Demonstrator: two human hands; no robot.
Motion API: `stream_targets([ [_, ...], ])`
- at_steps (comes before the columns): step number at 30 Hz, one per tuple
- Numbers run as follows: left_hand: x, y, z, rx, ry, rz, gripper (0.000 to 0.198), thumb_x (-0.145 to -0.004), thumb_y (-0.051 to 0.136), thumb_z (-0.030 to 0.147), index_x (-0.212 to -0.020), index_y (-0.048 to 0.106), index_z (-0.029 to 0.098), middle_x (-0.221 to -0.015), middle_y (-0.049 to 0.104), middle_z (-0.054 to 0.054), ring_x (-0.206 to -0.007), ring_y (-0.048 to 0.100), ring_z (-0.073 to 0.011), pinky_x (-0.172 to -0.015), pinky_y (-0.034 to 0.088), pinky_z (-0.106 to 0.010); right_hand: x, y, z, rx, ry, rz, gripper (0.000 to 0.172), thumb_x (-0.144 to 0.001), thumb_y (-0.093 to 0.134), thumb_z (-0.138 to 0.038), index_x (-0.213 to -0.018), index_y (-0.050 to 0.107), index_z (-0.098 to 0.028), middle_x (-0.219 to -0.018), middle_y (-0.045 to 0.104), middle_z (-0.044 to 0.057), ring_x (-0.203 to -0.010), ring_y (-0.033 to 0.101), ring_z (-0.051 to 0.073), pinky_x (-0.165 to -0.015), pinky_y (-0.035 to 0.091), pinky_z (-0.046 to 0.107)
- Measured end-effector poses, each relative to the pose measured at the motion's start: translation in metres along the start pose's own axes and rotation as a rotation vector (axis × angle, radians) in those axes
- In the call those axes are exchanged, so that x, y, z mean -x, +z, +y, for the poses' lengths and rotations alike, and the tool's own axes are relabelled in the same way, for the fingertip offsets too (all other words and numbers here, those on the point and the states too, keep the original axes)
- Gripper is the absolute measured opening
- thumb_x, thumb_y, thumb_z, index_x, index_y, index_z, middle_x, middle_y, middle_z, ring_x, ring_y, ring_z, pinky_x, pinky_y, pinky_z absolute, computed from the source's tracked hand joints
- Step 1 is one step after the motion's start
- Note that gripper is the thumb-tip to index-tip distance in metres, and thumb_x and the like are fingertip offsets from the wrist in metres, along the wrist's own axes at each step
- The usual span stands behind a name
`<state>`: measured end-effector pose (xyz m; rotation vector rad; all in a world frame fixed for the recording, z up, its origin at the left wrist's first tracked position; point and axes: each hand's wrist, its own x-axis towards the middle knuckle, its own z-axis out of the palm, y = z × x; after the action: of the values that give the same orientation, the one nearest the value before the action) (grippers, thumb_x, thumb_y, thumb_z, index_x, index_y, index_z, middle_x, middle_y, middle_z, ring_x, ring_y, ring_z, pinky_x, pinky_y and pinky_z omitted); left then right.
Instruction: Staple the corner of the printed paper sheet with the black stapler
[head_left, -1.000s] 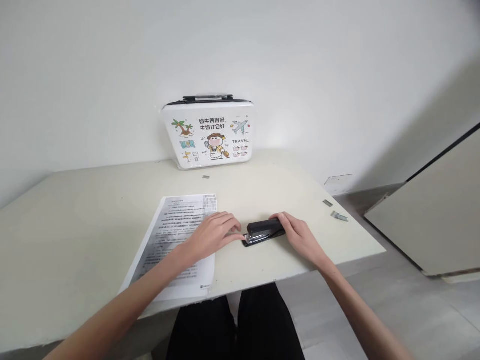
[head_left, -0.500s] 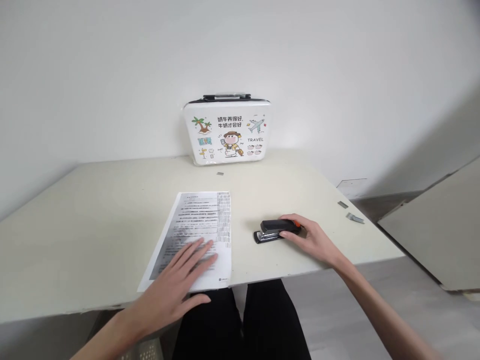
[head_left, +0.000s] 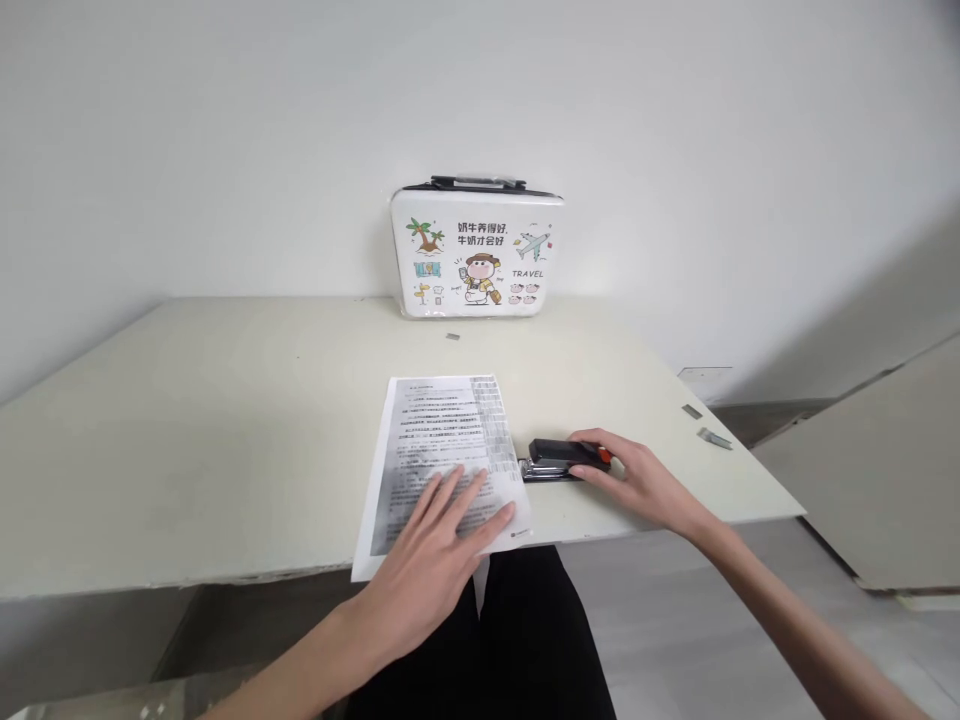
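Note:
Printed paper sheets [head_left: 439, 430] lie near the front edge of the table, their lower left corner jutting past it. My left hand [head_left: 442, 540] rests flat on the lower part of the paper, fingers spread. To the right, a black stapler [head_left: 559, 455] with an orange-red part at its back end lies with its front toward the paper. The paper's right edge meets the stapler's front end and covers its tip. My right hand [head_left: 637, 480] grips the stapler's rear half, thumb on the near side and fingers over the far side.
A white carry case [head_left: 472, 255] with cartoon prints stands against the wall at the back of the table [head_left: 225, 430]. A small strip of staples [head_left: 453, 337] lies before it. Two more staple strips, one a grey piece [head_left: 691, 411], lie near the right edge.
My left hand has slid the paper to the right, turning it slightly, so its edge now reaches the stapler. My right hand keeps its hold on the stapler. The view has shifted a little.

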<state>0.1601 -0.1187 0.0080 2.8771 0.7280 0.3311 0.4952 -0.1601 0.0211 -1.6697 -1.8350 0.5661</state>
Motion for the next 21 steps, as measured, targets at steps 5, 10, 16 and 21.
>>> stream_targets([
  [5, -0.007, 0.007, 0.005, 0.048, 0.015, -0.002, 0.078, -0.1, 0.047, 0.005, -0.164, 0.024, 0.044, -0.174, 0.016, -0.002, -0.159, 0.008, -0.0371, -0.122, 0.031, -0.069, -0.002, -0.005, 0.001, 0.041, -0.004, -0.033, 0.042, -0.098, 0.056, -0.061, -0.124, 0.065, -0.029, -0.118, 0.074, 0.008, -0.096, 0.068, 0.026, -0.086, 0.057, 0.041],
  [10, -0.013, 0.007, 0.006, 0.094, 0.01, -0.007, 0.069, -0.104, 0.048, 0.011, -0.163, 0.03, 0.042, -0.174, 0.018, -0.003, -0.16, 0.006, -0.0371, -0.124, 0.027, -0.068, -0.004, -0.008, -0.001, 0.041, 0.003, -0.077, 0.043, -0.097, 0.056, -0.063, -0.123, 0.065, -0.03, -0.12, 0.073, 0.008, -0.099, 0.068, 0.028, -0.088, 0.057, 0.042],
  [16, -0.031, -0.002, -0.005, 0.25, -0.019, -0.035, 0.077, -0.096, 0.055, 0.071, -0.162, 0.037, 0.035, -0.173, 0.022, -0.007, -0.16, 0.013, -0.0399, -0.125, 0.028, -0.065, -0.008, -0.016, -0.004, 0.045, 0.035, -0.14, 0.046, -0.096, 0.057, -0.065, -0.127, 0.065, -0.031, -0.127, 0.072, 0.007, -0.107, 0.068, 0.029, -0.094, 0.056, 0.044],
  [21, -0.075, 0.005, -0.024, 0.226, -0.04, -0.056, 0.078, -0.103, 0.038, 0.068, -0.164, 0.033, 0.019, -0.172, 0.025, -0.013, -0.161, 0.008, -0.0353, -0.13, 0.013, -0.058, -0.024, -0.01, -0.026, 0.008, 0.137, -0.033, 0.051, -0.105, 0.036, -0.064, -0.132, 0.065, -0.032, -0.142, 0.066, 0.006, -0.132, 0.059, 0.029, -0.113, 0.045, 0.047],
])
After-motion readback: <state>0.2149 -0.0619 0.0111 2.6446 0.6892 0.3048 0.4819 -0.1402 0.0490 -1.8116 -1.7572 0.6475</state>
